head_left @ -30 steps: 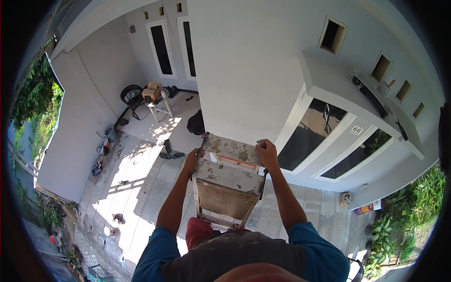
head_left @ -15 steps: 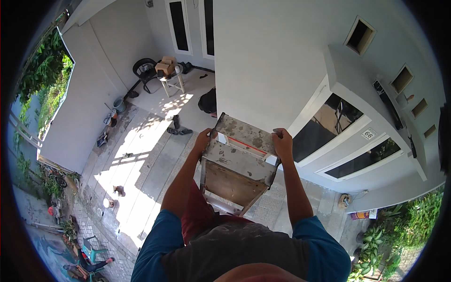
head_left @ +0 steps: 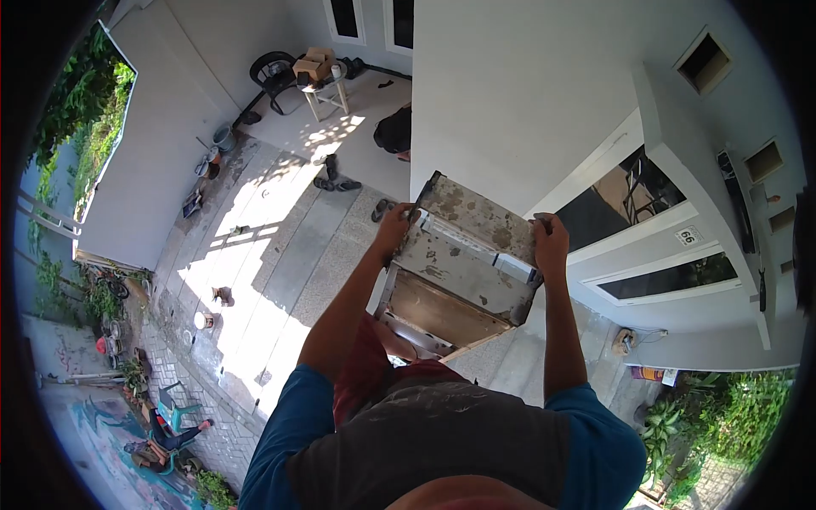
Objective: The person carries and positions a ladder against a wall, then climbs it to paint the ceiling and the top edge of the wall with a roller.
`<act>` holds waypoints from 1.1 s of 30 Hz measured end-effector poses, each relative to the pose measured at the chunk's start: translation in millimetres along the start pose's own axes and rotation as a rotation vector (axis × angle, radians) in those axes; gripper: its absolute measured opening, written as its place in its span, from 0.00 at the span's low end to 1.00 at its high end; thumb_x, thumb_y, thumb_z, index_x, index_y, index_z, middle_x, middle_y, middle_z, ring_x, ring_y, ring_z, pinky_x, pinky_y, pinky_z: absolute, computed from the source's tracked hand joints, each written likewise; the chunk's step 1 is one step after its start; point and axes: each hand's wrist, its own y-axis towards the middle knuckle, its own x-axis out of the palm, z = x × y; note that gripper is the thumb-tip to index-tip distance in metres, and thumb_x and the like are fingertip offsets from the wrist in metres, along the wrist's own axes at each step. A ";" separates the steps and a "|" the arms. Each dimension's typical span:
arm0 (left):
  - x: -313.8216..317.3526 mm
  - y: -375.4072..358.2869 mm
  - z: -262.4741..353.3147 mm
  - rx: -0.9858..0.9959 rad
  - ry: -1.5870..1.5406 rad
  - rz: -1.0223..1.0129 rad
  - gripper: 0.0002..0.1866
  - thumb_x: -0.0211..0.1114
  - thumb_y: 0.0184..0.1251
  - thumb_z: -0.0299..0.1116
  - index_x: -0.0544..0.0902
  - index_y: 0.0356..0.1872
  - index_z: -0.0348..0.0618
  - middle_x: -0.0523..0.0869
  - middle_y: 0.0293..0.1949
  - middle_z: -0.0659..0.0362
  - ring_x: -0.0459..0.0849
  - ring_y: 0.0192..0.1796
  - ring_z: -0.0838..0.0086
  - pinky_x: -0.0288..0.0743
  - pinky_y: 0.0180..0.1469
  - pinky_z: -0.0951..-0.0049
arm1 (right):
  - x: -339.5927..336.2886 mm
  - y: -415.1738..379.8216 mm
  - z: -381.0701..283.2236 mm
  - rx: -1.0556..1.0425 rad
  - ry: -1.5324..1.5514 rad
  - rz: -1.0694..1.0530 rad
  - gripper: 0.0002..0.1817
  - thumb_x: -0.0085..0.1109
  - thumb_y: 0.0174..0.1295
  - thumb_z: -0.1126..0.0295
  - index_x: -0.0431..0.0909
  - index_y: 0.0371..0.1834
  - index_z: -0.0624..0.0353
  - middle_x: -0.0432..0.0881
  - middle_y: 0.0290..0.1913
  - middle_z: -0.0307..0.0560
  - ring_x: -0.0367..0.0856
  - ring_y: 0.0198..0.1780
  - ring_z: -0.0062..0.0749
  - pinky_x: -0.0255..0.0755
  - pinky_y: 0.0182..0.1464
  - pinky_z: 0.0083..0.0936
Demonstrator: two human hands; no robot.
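Held up in front of my body is a worn, box-like wooden stand [head_left: 463, 265], its grey top boards stained with dark patches. A gap runs between the two boards, and a brown wooden panel shows on the side facing me. My left hand [head_left: 393, 231] grips the stand's left end, fingers curled over the edge. Gripping the right end is my right hand [head_left: 552, 245], with the thumb side near the upper board. The stand is tilted; its lower part is partly hidden by the boards and my body.
Sandals [head_left: 327, 181] and a white bucket [head_left: 204, 320] are on the paved floor. Farther back, a small table [head_left: 325, 88] bears cardboard boxes beside a black chair [head_left: 270, 78]. A person [head_left: 153, 455] sits at lower left. Another dark-clothed person [head_left: 394, 132] shows partly at the wall corner.
The stand and both my hands have shifted right in view, the surroundings moving too. Both hands keep their hold. The orange strip seen in the gap no longer shows.
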 end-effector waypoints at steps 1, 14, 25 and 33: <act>2.5 0.0 0.3 0.056 0.081 0.048 0.20 0.67 0.70 0.45 0.81 0.52 0.41 0.85 0.40 0.62 0.80 0.38 0.81 0.75 0.39 0.75 | -1.1 0.8 0.1 0.009 -0.012 0.014 0.10 0.59 0.64 0.73 0.81 0.45 0.66 0.87 0.38 0.51 0.85 0.40 0.32 0.76 0.47 0.26; 7.3 -12.0 0.5 -0.111 -0.029 -0.010 0.17 0.57 0.74 0.34 0.75 0.60 0.42 0.86 0.30 0.59 0.79 0.30 0.79 0.72 0.34 0.74 | 0.1 -9.9 -15.5 0.189 -0.022 0.030 0.09 0.59 0.66 0.70 0.81 0.43 0.65 0.86 0.37 0.49 0.83 0.41 0.30 0.74 0.49 0.27; 0.1 2.8 -20.9 0.028 0.358 -0.071 0.15 0.56 0.75 0.39 0.71 0.57 0.48 0.86 0.34 0.42 0.86 0.38 0.50 0.75 0.39 0.55 | 2.1 -12.0 -15.5 0.186 -0.041 0.051 0.10 0.58 0.67 0.68 0.81 0.41 0.65 0.86 0.37 0.51 0.85 0.40 0.36 0.75 0.47 0.30; -4.4 17.9 -16.3 -0.097 0.313 -0.195 0.17 0.57 0.74 0.43 0.68 0.59 0.51 0.88 0.37 0.45 0.86 0.36 0.56 0.74 0.35 0.55 | 11.3 -13.4 1.2 0.228 -0.215 0.094 0.21 0.49 0.71 0.67 0.65 0.65 0.59 0.85 0.41 0.61 0.83 0.44 0.60 0.75 0.48 0.49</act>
